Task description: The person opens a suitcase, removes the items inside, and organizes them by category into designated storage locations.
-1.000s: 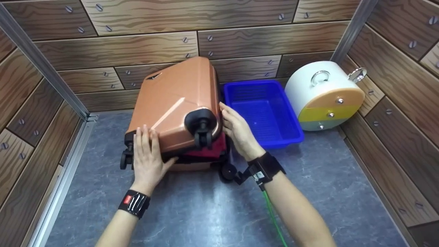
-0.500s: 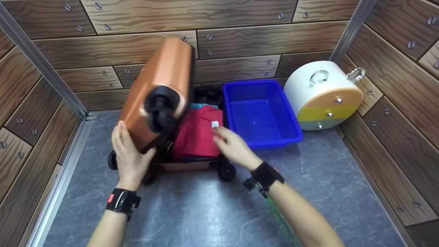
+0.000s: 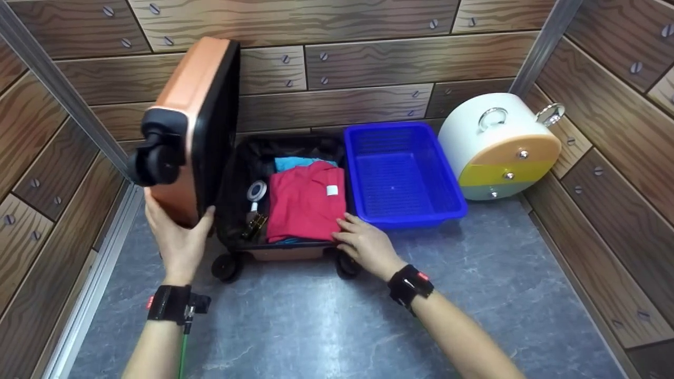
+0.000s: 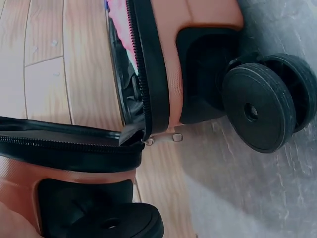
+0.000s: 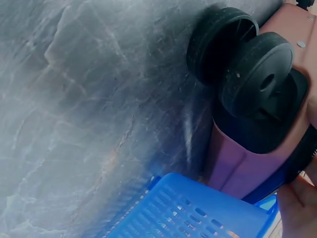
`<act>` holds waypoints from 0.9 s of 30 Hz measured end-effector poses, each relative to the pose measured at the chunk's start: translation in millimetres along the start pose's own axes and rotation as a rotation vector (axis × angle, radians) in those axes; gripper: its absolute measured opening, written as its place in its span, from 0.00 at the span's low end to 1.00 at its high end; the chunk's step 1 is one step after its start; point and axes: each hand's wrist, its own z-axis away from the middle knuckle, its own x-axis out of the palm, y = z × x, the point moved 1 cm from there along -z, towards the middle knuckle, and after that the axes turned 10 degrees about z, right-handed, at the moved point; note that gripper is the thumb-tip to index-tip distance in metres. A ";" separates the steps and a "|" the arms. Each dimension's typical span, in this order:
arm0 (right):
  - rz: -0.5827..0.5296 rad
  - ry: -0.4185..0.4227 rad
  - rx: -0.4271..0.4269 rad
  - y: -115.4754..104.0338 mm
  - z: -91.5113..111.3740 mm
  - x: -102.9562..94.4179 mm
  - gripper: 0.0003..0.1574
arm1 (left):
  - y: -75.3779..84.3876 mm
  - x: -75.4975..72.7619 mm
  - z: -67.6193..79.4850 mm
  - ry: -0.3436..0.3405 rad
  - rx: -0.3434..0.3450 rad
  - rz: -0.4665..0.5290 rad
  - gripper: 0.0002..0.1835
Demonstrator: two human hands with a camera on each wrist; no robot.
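An orange hard-shell suitcase (image 3: pixel 287 254) lies on the floor with its lid (image 3: pixel 181 95) raised steeply at the left. My left hand (image 3: pixel 176 239) holds the lid's lower near edge, thumb on the rim side and fingers on the outer shell. My right hand (image 3: pixel 368 245) rests on the base's near right corner, fingers spread beside a folded red garment (image 3: pixel 303 202). Blue cloth (image 3: pixel 295 162) shows behind that garment. Left of it lie a round-headed white-and-blue object with a handle (image 3: pixel 256 190) and a small black-and-gold item (image 3: pixel 255 226), its kind unclear.
A blue plastic basket (image 3: pixel 405 218) stands against the suitcase's right side. Beyond it sits a white rounded drawer box (image 3: pixel 484 121) with coloured drawer fronts. Wood-patterned walls (image 3: pixel 368 58) enclose the grey floor (image 3: pixel 316 326). Black wheels (image 4: pixel 255 109) stick out from the suitcase's near end.
The lid has swung up and leftward with my left hand, exposing the suitcase's contents. My right hand has come off the lid's right side and down to the base's near corner.
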 end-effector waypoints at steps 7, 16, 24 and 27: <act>0.075 0.101 -0.108 3.2 -0.6 4.9 0.18 | 24.7 -9.2 -3.2 0.024 -0.097 0.145 0.61; 0.055 0.072 -0.097 1.8 1.4 6.3 0.19 | 15.2 -24.6 -4.9 0.057 -0.203 0.299 0.58; 0.026 0.065 -0.101 -0.3 1.9 6.4 0.20 | -2.1 -39.5 -2.0 0.061 -0.380 0.360 0.59; 0.028 0.059 -0.099 -0.5 2.3 6.9 0.20 | -11.3 -43.0 -0.3 0.083 -0.412 0.437 0.56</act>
